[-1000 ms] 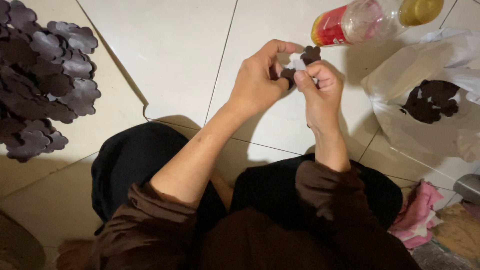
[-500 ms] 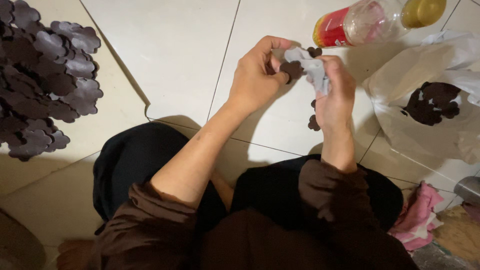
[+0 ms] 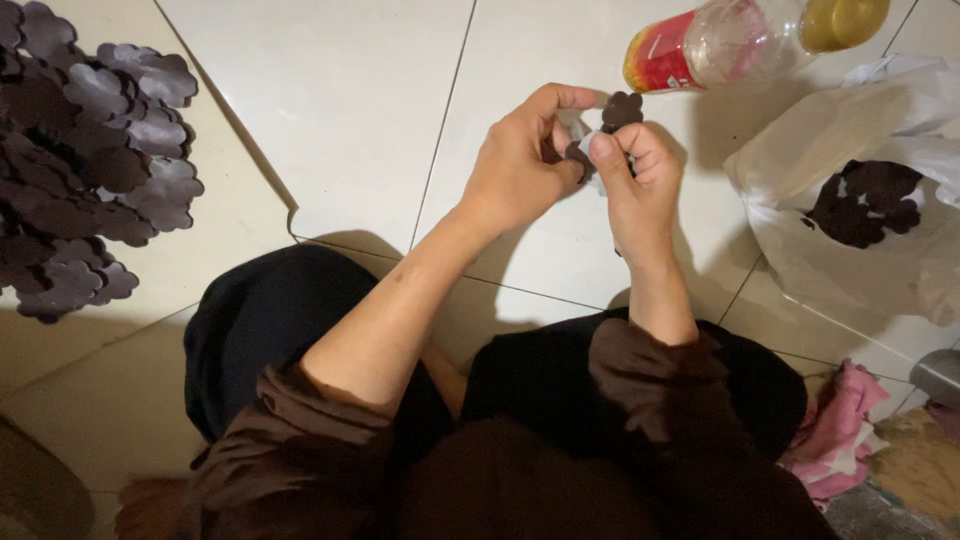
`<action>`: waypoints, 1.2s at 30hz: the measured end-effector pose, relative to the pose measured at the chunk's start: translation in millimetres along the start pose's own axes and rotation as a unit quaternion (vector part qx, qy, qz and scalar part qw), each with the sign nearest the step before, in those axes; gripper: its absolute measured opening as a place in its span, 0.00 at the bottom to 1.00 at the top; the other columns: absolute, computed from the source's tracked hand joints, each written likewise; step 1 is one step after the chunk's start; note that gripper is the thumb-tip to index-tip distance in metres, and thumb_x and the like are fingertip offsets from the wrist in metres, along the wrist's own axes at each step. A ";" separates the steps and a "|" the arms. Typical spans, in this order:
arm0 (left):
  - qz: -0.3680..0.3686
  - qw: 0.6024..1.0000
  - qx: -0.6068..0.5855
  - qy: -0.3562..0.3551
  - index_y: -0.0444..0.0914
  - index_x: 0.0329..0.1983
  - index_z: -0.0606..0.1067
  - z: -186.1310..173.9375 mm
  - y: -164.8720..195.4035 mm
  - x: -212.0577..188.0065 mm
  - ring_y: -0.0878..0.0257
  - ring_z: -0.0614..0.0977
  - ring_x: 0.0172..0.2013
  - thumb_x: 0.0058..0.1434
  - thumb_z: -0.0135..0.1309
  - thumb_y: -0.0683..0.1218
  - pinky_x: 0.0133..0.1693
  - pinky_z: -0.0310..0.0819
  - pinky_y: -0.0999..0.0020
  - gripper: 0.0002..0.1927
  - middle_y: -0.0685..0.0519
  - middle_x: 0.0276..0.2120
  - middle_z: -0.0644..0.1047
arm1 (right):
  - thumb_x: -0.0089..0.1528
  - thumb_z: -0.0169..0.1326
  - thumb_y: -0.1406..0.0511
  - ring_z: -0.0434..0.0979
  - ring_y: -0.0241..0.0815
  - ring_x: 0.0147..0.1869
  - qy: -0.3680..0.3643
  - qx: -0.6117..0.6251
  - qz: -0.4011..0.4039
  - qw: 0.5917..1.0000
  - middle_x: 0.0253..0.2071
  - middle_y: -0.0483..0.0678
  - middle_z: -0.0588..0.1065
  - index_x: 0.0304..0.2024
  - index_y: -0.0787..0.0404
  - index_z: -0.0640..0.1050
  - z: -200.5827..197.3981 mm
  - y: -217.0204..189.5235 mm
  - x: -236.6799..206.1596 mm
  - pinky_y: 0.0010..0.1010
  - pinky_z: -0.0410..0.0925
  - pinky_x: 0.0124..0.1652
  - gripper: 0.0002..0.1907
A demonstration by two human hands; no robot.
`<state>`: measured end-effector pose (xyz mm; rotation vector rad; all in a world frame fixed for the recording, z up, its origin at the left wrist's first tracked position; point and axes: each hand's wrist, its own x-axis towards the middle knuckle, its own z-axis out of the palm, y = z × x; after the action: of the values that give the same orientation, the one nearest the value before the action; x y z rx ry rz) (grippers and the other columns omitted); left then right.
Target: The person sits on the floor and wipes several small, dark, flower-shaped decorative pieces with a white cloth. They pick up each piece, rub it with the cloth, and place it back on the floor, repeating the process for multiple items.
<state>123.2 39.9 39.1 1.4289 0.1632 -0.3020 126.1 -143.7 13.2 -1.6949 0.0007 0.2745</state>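
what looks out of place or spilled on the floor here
Nothing is spilled. The plastic bottle lies on its side on the tiles, capped. A pink cloth sits crumpled by the knee. Both hands hold a dark flower-shaped piece.

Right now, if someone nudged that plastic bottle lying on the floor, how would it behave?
The bottle lies on its side on smooth tile, so it would probably roll easily. It looks clear and mostly empty, so likely light. Its round body offers little to stop it.
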 end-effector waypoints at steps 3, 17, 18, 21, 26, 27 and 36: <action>0.010 1.000 0.014 0.012 0.39 0.59 0.75 -0.5 2.3 0.6 0.72 0.74 0.26 0.53 0.58 0.32 0.32 0.72 0.75 0.28 0.60 0.24 0.73 | 0.73 0.57 0.66 0.64 0.25 0.37 0.000 0.015 0.028 1.000 0.34 0.37 0.71 0.38 0.62 0.75 4.4 -11.7 2.8 0.19 0.60 0.39 0.09; 0.002 0.999 0.040 0.012 0.40 0.59 0.74 -1.8 3.0 1.0 0.72 0.74 0.26 0.53 0.59 0.34 0.32 0.72 0.74 0.28 0.60 0.24 0.73 | 0.74 0.58 0.65 0.67 0.24 0.35 -0.005 0.126 0.040 0.991 0.34 0.38 0.74 0.39 0.62 0.77 -3.7 16.6 -0.1 0.18 0.61 0.39 0.09; -0.004 0.999 0.043 0.013 0.41 0.59 0.74 -1.7 3.4 1.0 0.72 0.75 0.26 0.53 0.59 0.34 0.32 0.72 0.74 0.28 0.60 0.23 0.73 | 0.73 0.56 0.65 0.69 0.25 0.37 0.000 0.126 0.041 0.991 0.36 0.38 0.75 0.40 0.62 0.78 -3.2 15.1 0.5 0.19 0.63 0.41 0.09; 0.000 0.999 0.031 0.026 0.41 0.59 0.75 -2.1 3.9 1.8 0.71 0.74 0.26 0.54 0.58 0.34 0.32 0.73 0.74 0.27 0.60 0.23 0.72 | 0.74 0.54 0.65 0.68 0.25 0.38 -0.025 0.178 0.059 0.982 0.36 0.38 0.75 0.43 0.64 0.79 -0.3 0.4 4.6 0.19 0.62 0.39 0.09; -0.011 0.998 0.035 0.056 0.40 0.58 0.75 -3.7 1.3 4.8 0.72 0.76 0.26 0.55 0.60 0.34 0.31 0.74 0.74 0.26 0.60 0.23 0.73 | 0.63 0.51 0.71 0.74 0.27 0.42 -0.024 0.188 0.154 0.970 0.38 0.40 0.78 0.42 0.62 0.79 4.3 -19.9 7.3 0.19 0.68 0.47 0.07; -0.011 0.998 0.025 0.052 0.40 0.58 0.74 -3.8 0.6 4.7 0.72 0.76 0.26 0.56 0.60 0.35 0.31 0.74 0.74 0.25 0.60 0.22 0.74 | 0.65 0.53 0.71 0.74 0.27 0.44 -0.042 0.178 0.109 0.977 0.40 0.40 0.78 0.42 0.62 0.79 4.7 -18.6 7.3 0.20 0.68 0.49 0.04; -0.011 0.999 0.051 0.010 0.41 0.60 0.73 0.5 0.8 0.3 0.71 0.73 0.25 0.52 0.61 0.35 0.30 0.73 0.73 0.30 0.60 0.24 0.71 | 0.72 0.55 0.63 0.62 0.23 0.31 0.022 0.103 0.056 0.993 0.32 0.36 0.73 0.36 0.60 0.78 3.7 12.7 2.9 0.18 0.55 0.31 0.10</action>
<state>123.8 39.4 39.8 1.5326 0.1815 -0.3180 126.3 -141.5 -0.1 -1.4976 0.1536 0.3103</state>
